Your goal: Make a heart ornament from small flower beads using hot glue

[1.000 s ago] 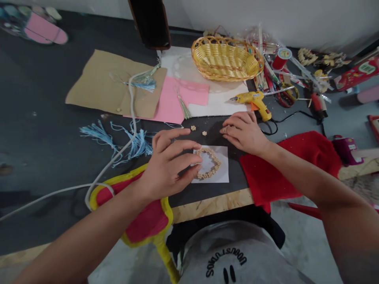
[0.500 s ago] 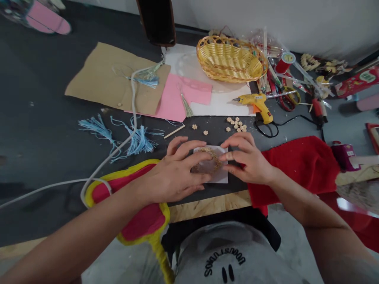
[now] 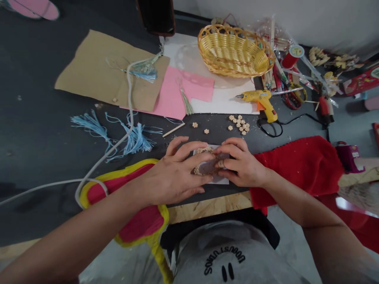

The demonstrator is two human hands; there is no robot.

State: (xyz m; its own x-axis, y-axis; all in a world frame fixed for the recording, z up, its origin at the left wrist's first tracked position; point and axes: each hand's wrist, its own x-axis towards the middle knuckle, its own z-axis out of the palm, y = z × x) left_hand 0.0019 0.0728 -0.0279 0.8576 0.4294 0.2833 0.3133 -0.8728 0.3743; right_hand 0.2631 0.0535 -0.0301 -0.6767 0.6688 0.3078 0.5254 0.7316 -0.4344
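A ring of small pale wooden flower beads [image 3: 205, 150] lies on a square of white paper [image 3: 222, 181] at the table's front edge. My left hand [image 3: 173, 173] rests over the ring's left side with its fingers spread, their tips touching or just above the beads. From the right, my right hand [image 3: 244, 167] closes its fingertips on the ring's right side, which they partly cover. Just beyond, two loose flower beads [image 3: 206, 131] and a small heap of them [image 3: 241, 125] lie on the dark table.
Blue tassels [image 3: 137, 138] and a pale cable [image 3: 118, 144] are to the left. A yellow glue gun [image 3: 260, 98] lies ahead, below a wicker basket [image 3: 233, 59]. Red cloth [image 3: 302, 165] is at right; a pink and yellow padded piece [image 3: 142, 221] overhangs the front edge.
My right hand has moved slightly left, and its fingers have closed in on the ring's right side. My left hand stays spread over the ring. The view has shifted slightly.
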